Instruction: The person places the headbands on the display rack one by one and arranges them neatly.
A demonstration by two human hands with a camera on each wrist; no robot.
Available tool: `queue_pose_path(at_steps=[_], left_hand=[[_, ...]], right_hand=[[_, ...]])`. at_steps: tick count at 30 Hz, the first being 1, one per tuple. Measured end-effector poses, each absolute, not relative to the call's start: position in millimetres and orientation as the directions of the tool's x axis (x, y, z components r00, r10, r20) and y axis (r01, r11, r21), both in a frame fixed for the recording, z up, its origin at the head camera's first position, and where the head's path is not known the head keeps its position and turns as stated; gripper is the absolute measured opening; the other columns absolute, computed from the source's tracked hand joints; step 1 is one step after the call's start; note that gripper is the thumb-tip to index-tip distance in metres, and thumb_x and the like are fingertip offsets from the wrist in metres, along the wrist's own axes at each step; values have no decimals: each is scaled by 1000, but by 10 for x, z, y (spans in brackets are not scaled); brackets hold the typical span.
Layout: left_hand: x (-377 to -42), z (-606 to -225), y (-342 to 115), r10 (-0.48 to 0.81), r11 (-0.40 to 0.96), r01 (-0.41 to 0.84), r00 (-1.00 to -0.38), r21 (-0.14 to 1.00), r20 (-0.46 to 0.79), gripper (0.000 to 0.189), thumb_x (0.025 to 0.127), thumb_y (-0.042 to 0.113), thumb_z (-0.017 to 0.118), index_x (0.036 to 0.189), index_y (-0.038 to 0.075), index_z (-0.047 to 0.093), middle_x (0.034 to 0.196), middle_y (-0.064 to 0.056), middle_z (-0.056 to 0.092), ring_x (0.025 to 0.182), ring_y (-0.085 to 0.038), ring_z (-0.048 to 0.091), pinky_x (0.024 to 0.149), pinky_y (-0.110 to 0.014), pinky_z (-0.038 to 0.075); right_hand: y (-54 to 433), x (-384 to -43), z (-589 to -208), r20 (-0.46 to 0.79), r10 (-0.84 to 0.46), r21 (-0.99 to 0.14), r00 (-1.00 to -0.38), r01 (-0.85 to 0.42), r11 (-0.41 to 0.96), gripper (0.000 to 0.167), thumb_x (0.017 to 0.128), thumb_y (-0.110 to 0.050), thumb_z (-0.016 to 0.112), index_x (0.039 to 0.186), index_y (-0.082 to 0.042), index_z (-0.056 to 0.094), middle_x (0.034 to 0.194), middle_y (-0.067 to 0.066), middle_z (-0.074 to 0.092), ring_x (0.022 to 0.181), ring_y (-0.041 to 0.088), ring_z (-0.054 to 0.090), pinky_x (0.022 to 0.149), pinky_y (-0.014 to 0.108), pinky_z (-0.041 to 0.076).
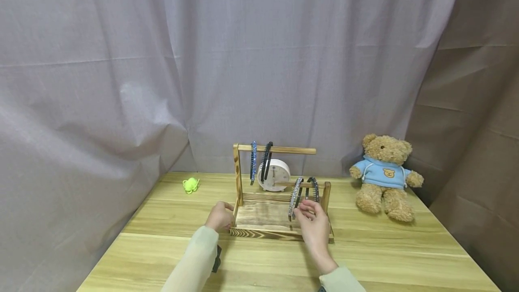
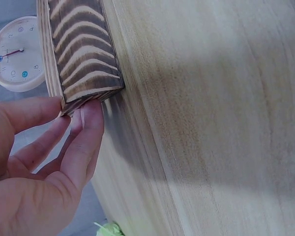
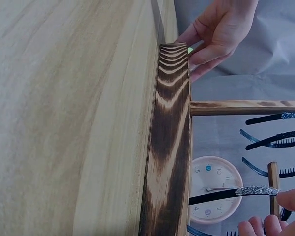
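Observation:
A wooden rack [image 1: 272, 233] has a tray base, a tall upper bar and a shorter lower bar. My left hand [image 1: 220, 216] holds the rack's left end; in the left wrist view its fingertips [image 2: 91, 110] bear on the corner. My right hand [image 1: 315, 226] pinches a silver glittery headband [image 1: 295, 197] on the lower bar; in the right wrist view the thumb [image 3: 291, 199] lies against its sparkling part. A black toothed headband [image 1: 314, 188] hangs to its right. On the upper bar hang a blue glittery headband [image 1: 253, 161] and another black headband [image 1: 266, 161].
Behind the rack stands a round white clock [image 1: 279, 170]. A teddy bear [image 1: 385, 175] in a blue hoodie sits at the table's right. A small bright green object [image 1: 190, 185] lies at the back left. Grey curtains [image 1: 251, 57] hang behind the wooden table [image 1: 405, 247].

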State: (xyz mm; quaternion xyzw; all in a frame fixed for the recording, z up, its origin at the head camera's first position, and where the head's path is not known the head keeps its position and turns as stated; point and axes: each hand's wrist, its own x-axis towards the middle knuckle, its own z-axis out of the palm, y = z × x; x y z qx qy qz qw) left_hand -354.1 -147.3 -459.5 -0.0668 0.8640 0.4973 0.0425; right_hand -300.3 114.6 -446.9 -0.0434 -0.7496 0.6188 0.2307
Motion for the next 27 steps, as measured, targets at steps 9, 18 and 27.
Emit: queue_pose_path(at_steps=[9,18,27], left_hand=[[-3534,-4611,-1472,-68,504,-139,-990,852,-122,47,73,-12,51,120,-10,57,64,-6,53,49,-10,43,49,-21,46],[-3546,-4635,-1479,-59,503,-143,-990,852,-131,49,73,-13,50,121,-9,56,55,1,43,46,-8,36,44,-19,37],[-3545,-4625,-1475,-68,500,-152,-988,853,-136,47,74,-12,52,121,-9,56,61,-2,50,47,-8,40,47,-21,43]], right_hand=[[1144,-3001,-4479,303,349,-944,-887,-231,234,30,86,-5,71,115,-3,62,109,17,69,99,30,67,75,10,51],[1125,-2975,-4457,300,344,-944,-890,-224,244,31,87,-7,71,116,-3,61,109,16,68,100,29,67,76,10,51],[1132,-2959,-4455,302,351,-945,-886,-231,230,31,85,-3,71,114,0,61,106,16,68,94,22,67,75,11,52]])
